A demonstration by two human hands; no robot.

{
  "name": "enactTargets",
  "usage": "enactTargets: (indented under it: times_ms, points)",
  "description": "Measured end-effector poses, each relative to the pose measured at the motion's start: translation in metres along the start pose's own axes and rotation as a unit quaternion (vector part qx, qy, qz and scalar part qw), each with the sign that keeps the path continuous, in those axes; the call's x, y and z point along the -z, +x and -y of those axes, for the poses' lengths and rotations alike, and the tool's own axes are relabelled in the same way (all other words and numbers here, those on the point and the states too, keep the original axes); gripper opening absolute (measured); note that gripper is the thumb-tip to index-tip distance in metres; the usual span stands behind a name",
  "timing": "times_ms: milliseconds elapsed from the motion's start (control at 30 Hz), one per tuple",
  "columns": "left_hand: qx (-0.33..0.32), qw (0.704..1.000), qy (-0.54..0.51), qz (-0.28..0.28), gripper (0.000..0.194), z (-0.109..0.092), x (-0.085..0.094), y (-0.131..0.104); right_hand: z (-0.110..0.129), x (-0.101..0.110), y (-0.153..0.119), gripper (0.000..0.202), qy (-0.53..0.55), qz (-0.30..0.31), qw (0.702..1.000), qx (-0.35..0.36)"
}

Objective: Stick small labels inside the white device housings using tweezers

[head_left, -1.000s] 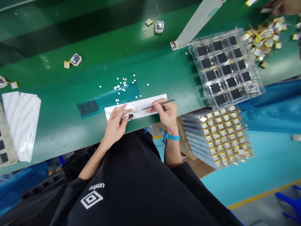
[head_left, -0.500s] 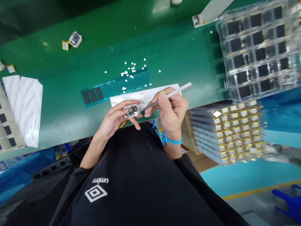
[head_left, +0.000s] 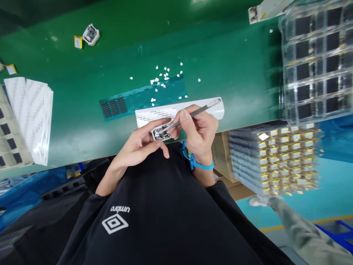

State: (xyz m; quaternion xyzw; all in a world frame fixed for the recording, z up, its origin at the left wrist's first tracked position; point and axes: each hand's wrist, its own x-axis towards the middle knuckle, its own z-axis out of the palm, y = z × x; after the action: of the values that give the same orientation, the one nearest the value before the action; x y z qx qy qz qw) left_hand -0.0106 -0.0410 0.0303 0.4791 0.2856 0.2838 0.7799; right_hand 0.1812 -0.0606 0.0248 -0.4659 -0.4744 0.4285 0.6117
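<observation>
Between the fingers and thumb of my left hand point(head_left: 137, 148) is a small white plastic case point(head_left: 161, 132) with its inner circuit board facing up. My right hand point(head_left: 200, 133) is closed around slim grey metal tweezers point(head_left: 197, 111), gripped like a pen. Their narrow end reaches into the right side of the case; whether the tip grips anything is too small to tell. Under my hands lies a white printed sheet point(head_left: 147, 115) at the table's front edge. Beyond it, small white stickers or pieces point(head_left: 156, 79) are scattered around a blue-green strip point(head_left: 138, 96) bearing black pads point(head_left: 113, 107).
Another opened white case point(head_left: 91, 35) with a yellow-edged battery point(head_left: 78, 42) lies far left. White printed sheets point(head_left: 37, 121) overlap a tray at left. Clear plastic trays point(head_left: 317, 59) stand right, above stacked trays of batteries point(head_left: 284, 158). A person's leg point(head_left: 303, 228) shows at lower right.
My left thumb has shifted down to the case's lower edge, and the case shows more of its inside. The tweezers point further into it. My view has shifted slightly; a person's leg has appeared.
</observation>
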Motion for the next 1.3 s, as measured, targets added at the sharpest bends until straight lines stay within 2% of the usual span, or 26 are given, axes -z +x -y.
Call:
enactTargets:
  times_ms: [333,500,733,1167,1300]
  points:
    - [0.021,1.000,0.019,0.006,0.059,-0.001,-0.001,-0.003,0.003,-0.003,0.002,0.040,-0.030,-0.008,0.999,-0.021]
    - [0.031,0.999,0.044,0.004,0.061,-0.004,-0.002,-0.005,0.005,-0.003,0.002,0.034,-0.011,0.008,1.000,-0.005]
    - [0.019,0.999,0.044,0.007,0.058,-0.007,-0.004,-0.005,0.004,-0.004,0.001,0.034,-0.009,-0.002,1.000,0.003]
    - [0.033,0.998,0.046,-0.015,0.057,-0.011,-0.006,-0.004,0.004,-0.002,0.000,0.027,-0.006,0.022,1.000,0.016]
    - [0.027,0.998,0.057,-0.025,0.047,-0.012,-0.005,-0.004,0.005,-0.002,-0.001,0.026,-0.014,0.019,1.000,0.015]
